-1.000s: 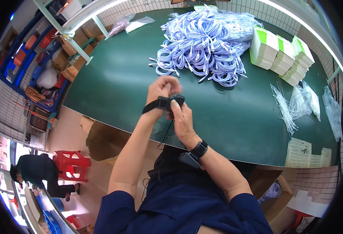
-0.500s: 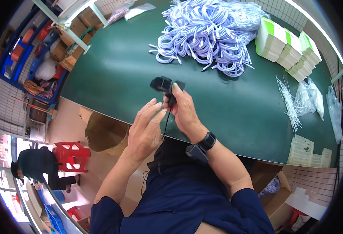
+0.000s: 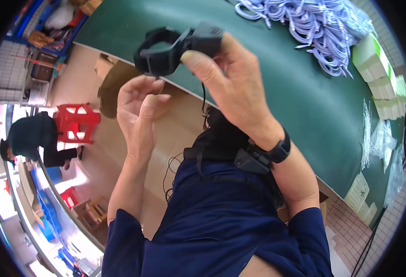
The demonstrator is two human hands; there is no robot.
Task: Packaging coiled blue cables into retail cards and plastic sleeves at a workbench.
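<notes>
Between the thumb and fingers of my right hand [image 3: 240,83] is a black wrist strap [image 3: 159,64] with a small dark box on it. Its loop faces left, and a thin black cable hangs below. My left hand [image 3: 136,111] sits just under the loop, fingers loosely curved and apart, palm toward the right, holding nothing. Whether its fingertips touch the strap is hard to tell. Around my right wrist is a similar black band [image 3: 279,147], with a dark box [image 3: 253,159] on its inner side.
On the green table [image 3: 290,101] lie a heap of lilac cables [image 3: 314,27], stacked white-and-green boxes [image 3: 374,64], white ties [image 3: 366,134] and plastic bags [image 3: 383,141]. A cardboard box [image 3: 115,87] stands by the table's edge. Further left are a red stool [image 3: 76,122] and a seated person [image 3: 32,136].
My right hand has brought the black strap up and to the left, closer to the camera. My left hand has shifted left and turned. The whole view has swung, moving the table rightward.
</notes>
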